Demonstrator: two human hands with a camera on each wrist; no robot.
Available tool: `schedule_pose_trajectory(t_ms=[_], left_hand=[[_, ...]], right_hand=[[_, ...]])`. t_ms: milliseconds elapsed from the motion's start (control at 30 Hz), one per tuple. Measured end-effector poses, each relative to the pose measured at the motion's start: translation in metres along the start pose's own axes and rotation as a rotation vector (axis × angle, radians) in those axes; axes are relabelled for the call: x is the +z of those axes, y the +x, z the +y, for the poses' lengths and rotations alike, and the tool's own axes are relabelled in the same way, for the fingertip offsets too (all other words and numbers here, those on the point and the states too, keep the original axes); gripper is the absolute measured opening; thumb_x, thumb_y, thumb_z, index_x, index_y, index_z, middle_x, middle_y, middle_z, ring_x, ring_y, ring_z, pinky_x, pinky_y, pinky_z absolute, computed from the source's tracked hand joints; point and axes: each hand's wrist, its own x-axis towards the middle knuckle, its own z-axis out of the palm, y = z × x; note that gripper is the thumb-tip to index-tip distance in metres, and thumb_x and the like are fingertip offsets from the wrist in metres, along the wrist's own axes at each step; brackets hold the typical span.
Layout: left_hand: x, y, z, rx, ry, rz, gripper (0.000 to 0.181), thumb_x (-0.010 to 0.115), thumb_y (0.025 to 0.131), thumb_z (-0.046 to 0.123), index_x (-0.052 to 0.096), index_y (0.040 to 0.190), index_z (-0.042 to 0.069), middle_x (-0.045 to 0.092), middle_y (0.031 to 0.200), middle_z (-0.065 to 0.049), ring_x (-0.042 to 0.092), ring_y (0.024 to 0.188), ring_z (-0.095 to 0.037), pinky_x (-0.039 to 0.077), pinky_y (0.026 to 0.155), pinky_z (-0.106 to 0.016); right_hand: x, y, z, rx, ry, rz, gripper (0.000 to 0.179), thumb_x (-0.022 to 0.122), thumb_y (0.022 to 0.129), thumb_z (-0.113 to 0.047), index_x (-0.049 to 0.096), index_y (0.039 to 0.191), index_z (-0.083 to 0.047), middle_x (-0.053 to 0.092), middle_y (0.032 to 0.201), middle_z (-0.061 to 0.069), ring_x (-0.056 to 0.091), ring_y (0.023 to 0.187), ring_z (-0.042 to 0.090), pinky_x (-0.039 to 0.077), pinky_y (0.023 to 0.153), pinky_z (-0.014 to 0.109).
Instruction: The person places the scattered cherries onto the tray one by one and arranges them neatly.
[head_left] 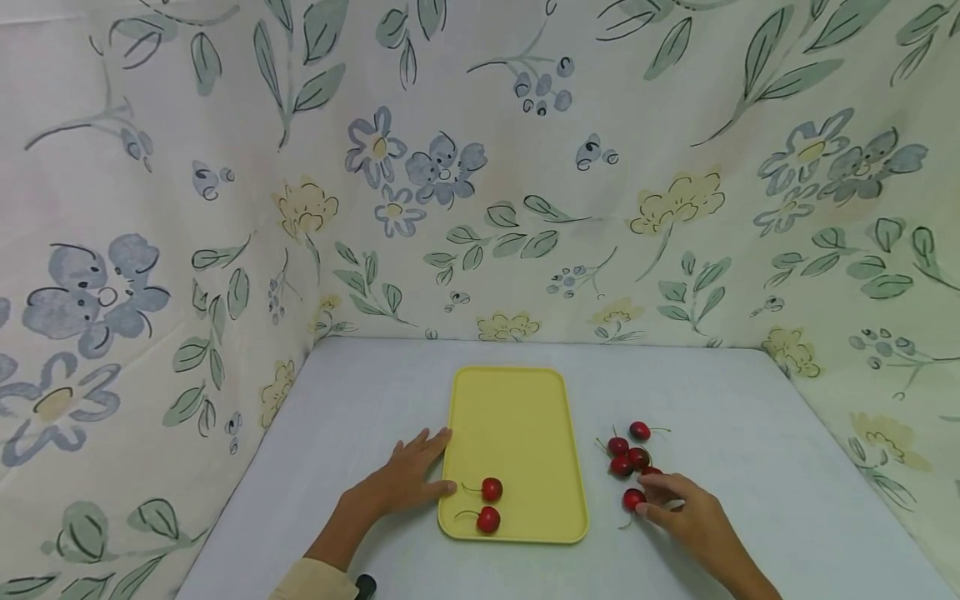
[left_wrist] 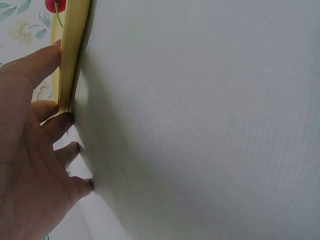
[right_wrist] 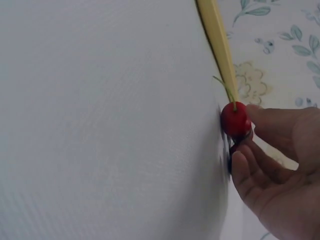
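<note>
A shallow yellow tray [head_left: 517,417] lies on the white table, with two red stemmed cherries, one [head_left: 491,489] just above the other [head_left: 488,521], near its front left. My left hand [head_left: 408,475] has its fingers spread against the tray's left edge, the thumb over the rim; its fingertips meet the table in the left wrist view. Right of the tray, my right hand [head_left: 686,508] has thumb and bent fingers at a single cherry [right_wrist: 235,120], pinching it close to the tabletop. Its green stem points away from the hand. Just beyond lies a loose cluster of cherries [head_left: 621,465].
One cherry [head_left: 640,431] sits at the far side of the cluster. A floral cloth [head_left: 525,275] hangs behind and along both sides of the white table [head_left: 390,375]. A small black object [head_left: 365,586] shows by the left sleeve [head_left: 315,581].
</note>
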Motion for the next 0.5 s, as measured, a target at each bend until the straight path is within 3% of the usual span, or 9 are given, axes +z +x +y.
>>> schedule_pose_trajectory(t_ms=[133,333,500], left_hand=[[-0.0002,0.0,0.0005,-0.009,-0.001,-0.002,0.09,0.07,0.098,0.052,0.032,0.167,0.009,0.034,0.172,-0.009,0.022,0.162,-0.04,0.013,0.128,-0.07],[0.0003,0.0004,0.0001,-0.012,-0.005,-0.002,0.09,0.071,0.098,0.052,0.032,0.167,0.009,0.035,0.172,-0.009,0.022,0.162,-0.04,0.012,0.128,-0.07],[0.0011,0.001,-0.0008,-0.009,0.0,-0.001,0.091,0.071,0.098,0.053,0.032,0.167,0.009,0.034,0.173,-0.009,0.022,0.162,-0.039,0.013,0.128,-0.07]], right_hand=[[0.0007,0.0016,-0.0026,-0.001,-0.023,-0.012,0.036,0.09,0.084,-0.02,0.079,0.119,-0.018,0.073,0.117,-0.001,0.065,0.103,0.015,0.056,0.074,0.022],[0.0028,0.004,-0.0051,0.009,-0.029,-0.055,0.034,0.083,0.084,-0.004,0.082,0.112,-0.023,0.074,0.124,0.0,0.067,0.116,0.025,0.058,0.078,0.026],[0.0036,0.0043,-0.0047,0.01,-0.049,-0.062,0.033,0.086,0.083,-0.004,0.082,0.11,-0.024,0.074,0.12,-0.001,0.067,0.111,0.022,0.061,0.08,0.031]])
